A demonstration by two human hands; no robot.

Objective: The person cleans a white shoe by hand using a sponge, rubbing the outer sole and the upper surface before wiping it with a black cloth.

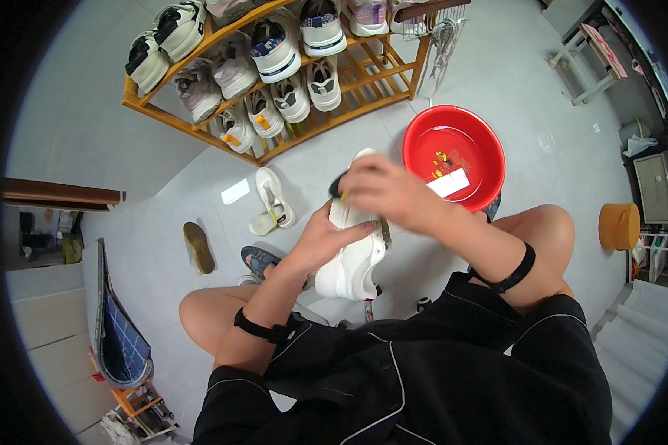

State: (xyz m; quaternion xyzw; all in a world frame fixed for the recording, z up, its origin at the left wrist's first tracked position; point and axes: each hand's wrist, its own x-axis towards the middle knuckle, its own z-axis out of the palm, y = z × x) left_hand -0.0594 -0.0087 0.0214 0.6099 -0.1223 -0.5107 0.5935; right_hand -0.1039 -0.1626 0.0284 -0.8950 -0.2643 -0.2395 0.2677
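Note:
A white lace-up style shoe (347,272) is held in front of me above the floor, its eyelets toward the right. My left hand (329,229) grips it around the middle, with the thumb across the side. Over the shoe's far end is my right hand (387,189), blurred by motion. Its fingers are bent around a small dark object (335,186) with a yellow-green edge, perhaps a scrubbing pad; most of it is hidden by the fingers. Another white shoe (273,192) lies on the floor beyond my left hand, with a pale insole (263,223) at its opening.
A red plastic basin (492,158) with water and a white rectangular piece (450,183) in view stands at the right. Ahead is a wooden shoe rack (239,157) with several shoes. A brown insole (199,247) lies at the left. An orange round stool (618,226) stands far right.

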